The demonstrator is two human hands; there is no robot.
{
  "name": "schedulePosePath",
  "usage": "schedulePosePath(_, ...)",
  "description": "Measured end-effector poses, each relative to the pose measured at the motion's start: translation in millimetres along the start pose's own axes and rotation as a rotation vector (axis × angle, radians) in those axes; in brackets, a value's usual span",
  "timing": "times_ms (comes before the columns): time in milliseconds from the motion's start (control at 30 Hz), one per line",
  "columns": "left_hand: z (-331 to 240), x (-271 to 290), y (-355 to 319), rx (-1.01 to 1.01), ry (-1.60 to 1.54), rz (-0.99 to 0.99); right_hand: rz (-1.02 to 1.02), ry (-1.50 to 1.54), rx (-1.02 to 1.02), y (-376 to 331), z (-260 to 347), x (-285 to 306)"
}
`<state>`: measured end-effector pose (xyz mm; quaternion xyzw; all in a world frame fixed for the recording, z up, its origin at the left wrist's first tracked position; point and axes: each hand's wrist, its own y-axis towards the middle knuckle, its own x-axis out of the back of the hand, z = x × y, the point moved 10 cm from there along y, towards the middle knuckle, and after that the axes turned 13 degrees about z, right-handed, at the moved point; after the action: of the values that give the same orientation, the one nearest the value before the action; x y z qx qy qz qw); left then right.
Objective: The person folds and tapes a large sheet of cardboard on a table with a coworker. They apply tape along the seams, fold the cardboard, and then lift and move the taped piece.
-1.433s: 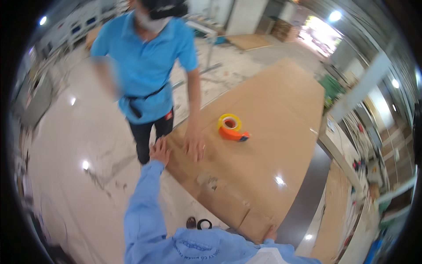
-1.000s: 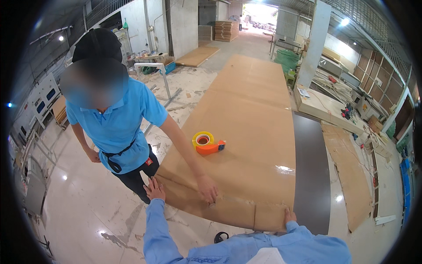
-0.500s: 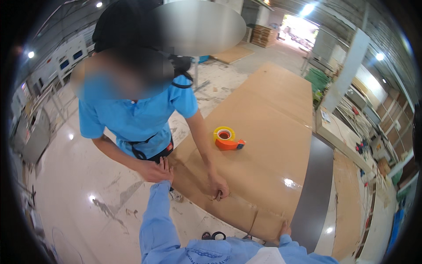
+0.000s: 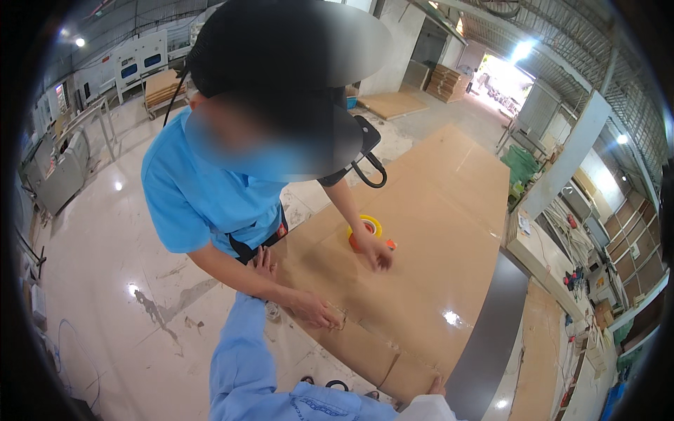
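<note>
A large brown cardboard sheet [image 4: 421, 210] lies spread out before me, with a folded strip along its near edge. My left hand [image 4: 263, 265] is at its left edge, fingers stretched out and partly hidden behind a co-worker's forearm. On the near right corner rests my right hand [image 4: 437, 385]; only a straight digit shows past the sleeve. The co-worker's one hand [image 4: 317, 309] presses the folded strip. Their other hand [image 4: 377, 254] is over an orange tape dispenser [image 4: 392, 245] with a yellow-rimmed tape roll [image 4: 375, 223], covering part of it.
The co-worker in a blue shirt [image 4: 189, 189] leans in from the left. A dark grey panel [image 4: 491, 330] shows under the cardboard's right side. Farther right stands a long bench [image 4: 540, 252] with tools. Stacked boards [image 4: 449, 83] stand at the back.
The co-worker leans farther in. One of their hands has left my left hand for the folded strip; the other has moved from the strip to the tape dispenser. My hands stay on the cardboard.
</note>
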<state>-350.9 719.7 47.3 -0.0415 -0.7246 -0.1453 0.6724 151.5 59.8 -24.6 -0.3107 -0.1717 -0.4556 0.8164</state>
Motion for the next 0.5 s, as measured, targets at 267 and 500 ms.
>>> schedulePosePath(267,2,-35,-38,0.145,-0.598,-0.184,0.017,-0.274,-0.082,17,-33,4)
schedulePosePath(500,-33,-10,-74,0.121,-0.390,-0.027,-0.027,-0.173,-0.109,7,-30,8)
